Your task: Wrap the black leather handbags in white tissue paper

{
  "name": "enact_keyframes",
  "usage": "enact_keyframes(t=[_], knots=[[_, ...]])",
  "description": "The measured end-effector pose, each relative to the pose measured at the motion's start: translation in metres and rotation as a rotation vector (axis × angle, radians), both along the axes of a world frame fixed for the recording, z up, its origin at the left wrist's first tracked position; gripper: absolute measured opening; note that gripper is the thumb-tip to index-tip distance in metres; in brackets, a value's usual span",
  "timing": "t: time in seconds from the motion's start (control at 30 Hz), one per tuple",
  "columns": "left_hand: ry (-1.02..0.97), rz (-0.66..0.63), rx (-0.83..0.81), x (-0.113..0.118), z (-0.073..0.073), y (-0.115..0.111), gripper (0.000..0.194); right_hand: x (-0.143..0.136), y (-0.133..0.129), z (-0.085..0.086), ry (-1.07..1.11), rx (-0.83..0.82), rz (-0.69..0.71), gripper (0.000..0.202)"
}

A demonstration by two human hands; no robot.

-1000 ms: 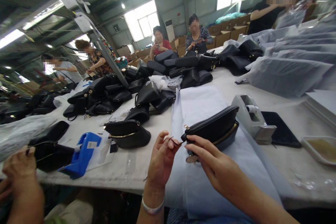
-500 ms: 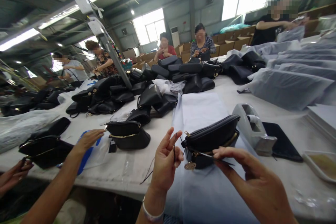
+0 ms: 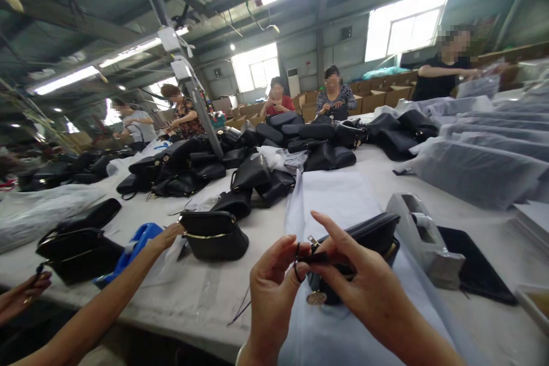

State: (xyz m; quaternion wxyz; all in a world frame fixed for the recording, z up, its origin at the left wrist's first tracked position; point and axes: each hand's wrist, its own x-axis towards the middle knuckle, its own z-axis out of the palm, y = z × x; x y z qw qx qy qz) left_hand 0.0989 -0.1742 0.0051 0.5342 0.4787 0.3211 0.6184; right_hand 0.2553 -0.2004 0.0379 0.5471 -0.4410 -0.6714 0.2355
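Observation:
My left hand point(image 3: 277, 286) pinches a thin black cord loop point(image 3: 297, 266) between thumb and fingers. Right beside it, my right hand point(image 3: 358, 274) closes on a small dark tag point(image 3: 315, 258), its end meeting the cord at my left fingertips. Behind my hands a black bag point(image 3: 377, 231) with a gold zipper lies on pale translucent sheeting point(image 3: 338, 189); my right hand covers much of it. A round gold charm point(image 3: 316, 298) hangs at the bag's near left corner.
A grey tape dispenser point(image 3: 424, 240) and a dark flat pouch point(image 3: 476, 263) lie at right. A co-worker's arms reach in from the left near a black bag point(image 3: 214, 237) and a blue dispenser point(image 3: 132, 251). Black bags are heaped behind; wrapped bags point(image 3: 480, 166) stand far right.
My right hand has moved left with the tag to meet my left hand at the cord. The view has tilted up slightly, and the blue dispenser shows more fully.

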Motion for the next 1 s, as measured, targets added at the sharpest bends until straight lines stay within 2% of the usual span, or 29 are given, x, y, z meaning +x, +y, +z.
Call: enact_keyframes(t=[0.2,0.37,0.47,0.67,0.83,0.9,1.0], knots=[[0.091,0.029,0.069,-0.006,-0.003,-0.001,0.033,0.0,0.0,0.006,-0.12,-0.053,0.079,0.068],[-0.046,0.007,0.022,-0.005,-0.01,-0.002,0.043,0.0,0.0,0.013,-0.147,-0.102,0.092,0.068],[-0.095,0.01,0.001,-0.001,-0.011,-0.004,0.042,0.0,0.0,0.014,-0.152,-0.131,0.11,0.069],[0.001,0.035,0.056,0.0,-0.008,-0.005,0.034,0.003,0.001,0.015,-0.126,-0.225,0.197,0.067],[0.0,0.061,0.085,0.0,-0.011,-0.005,0.042,0.005,0.001,0.02,-0.16,-0.216,0.214,0.069],[0.056,0.055,0.121,0.0,-0.008,-0.004,0.042,0.003,0.003,0.018,-0.203,-0.188,0.21,0.071],[0.309,0.075,0.241,-0.002,0.004,-0.004,0.037,-0.002,0.004,0.011,-0.221,-0.154,0.191,0.076]])
